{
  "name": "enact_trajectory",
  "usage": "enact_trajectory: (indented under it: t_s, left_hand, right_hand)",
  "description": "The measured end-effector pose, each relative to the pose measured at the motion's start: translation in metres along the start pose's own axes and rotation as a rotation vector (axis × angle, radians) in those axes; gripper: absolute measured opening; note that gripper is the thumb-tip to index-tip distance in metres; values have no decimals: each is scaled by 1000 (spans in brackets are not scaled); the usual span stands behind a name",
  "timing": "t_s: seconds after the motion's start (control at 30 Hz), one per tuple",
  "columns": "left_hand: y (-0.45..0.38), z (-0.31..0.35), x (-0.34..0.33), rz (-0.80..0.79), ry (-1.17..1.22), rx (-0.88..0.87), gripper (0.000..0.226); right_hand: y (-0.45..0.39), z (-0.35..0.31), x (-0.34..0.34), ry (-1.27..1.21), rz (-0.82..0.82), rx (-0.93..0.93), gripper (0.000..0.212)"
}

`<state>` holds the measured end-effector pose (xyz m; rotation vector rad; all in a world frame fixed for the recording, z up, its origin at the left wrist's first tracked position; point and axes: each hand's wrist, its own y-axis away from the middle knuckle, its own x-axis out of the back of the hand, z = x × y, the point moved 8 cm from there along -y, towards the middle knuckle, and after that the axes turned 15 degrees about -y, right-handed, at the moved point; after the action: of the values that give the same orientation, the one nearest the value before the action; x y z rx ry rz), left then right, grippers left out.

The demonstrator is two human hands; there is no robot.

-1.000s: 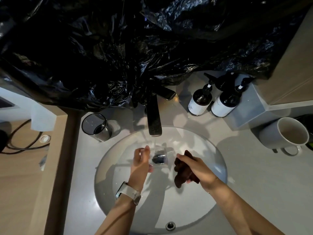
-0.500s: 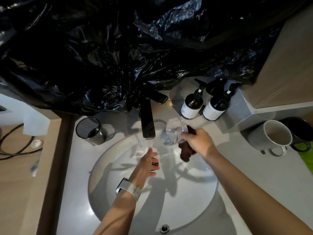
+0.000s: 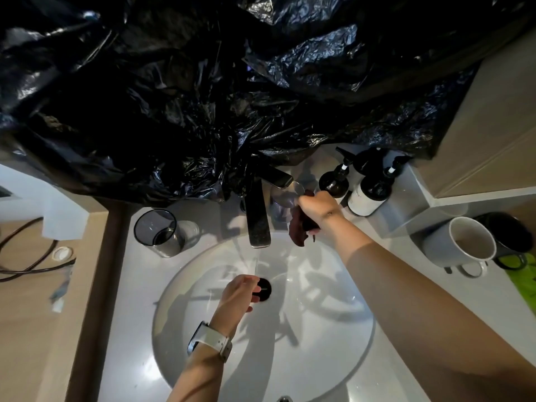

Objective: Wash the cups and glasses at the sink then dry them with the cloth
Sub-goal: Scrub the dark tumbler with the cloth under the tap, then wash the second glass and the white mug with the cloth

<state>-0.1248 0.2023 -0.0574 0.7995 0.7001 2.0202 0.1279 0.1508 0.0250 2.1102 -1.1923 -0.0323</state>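
Note:
My right hand (image 3: 317, 206) grips a small clear glass (image 3: 285, 198) together with a dark red cloth (image 3: 300, 233), which hangs below the fingers. It holds them over the counter just right of the black faucet (image 3: 258, 219), beside the faucet's lever. My left hand (image 3: 239, 291), with a white watch on its wrist, hovers low in the white basin (image 3: 185, 285) next to the black drain (image 3: 265, 288). Its fingers are loosely curled and hold nothing. A thin stream of water falls from the spout. A dark-rimmed glass (image 3: 158, 232) stands on the counter left of the faucet.
A white mug (image 3: 464, 242) and a black mug (image 3: 504, 230) sit on the counter at the right. Two dark pump bottles (image 3: 368, 192) stand behind my right hand. Crumpled black plastic (image 3: 203, 97) covers the wall above. A cable (image 3: 26, 265) lies on the wooden top at left.
My right hand took the clear glass from my left hand and carried it, with the cloth, up and back to the right of the faucet. My left hand sank toward the drain.

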Motion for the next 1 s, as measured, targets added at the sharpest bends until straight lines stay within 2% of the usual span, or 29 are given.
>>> enact_trajectory:
  t_s: [0.17, 0.33, 0.47, 0.53, 0.67, 0.8, 1.0]
  left_hand:
    - [0, 0, 6, 20, -39, -29, 13]
    - [13, 5, 4, 49, -99, -104, 15]
    - [35, 10, -15, 47, -117, -162, 14]
    - [47, 15, -26, 66, -111, -205, 13]
    - [63, 31, -62, 59, -88, -206, 16]
    - [76, 65, -109, 91, -70, -274, 22]
    - [86, 119, -200, 22, -145, -367, 23]
  right_hand:
    - [5, 9, 3, -236, 13, 21, 42]
    - [70, 48, 29, -448, 13, 57, 14]
    - [126, 97, 64, -553, 86, 72, 18]
    - [145, 112, 80, -614, 98, 67, 14]
    - [161, 129, 113, -632, 46, 81, 14]
    - [154, 150, 168, -587, 112, 132, 17]
    - [142, 168, 253, -597, 154, 172, 19]
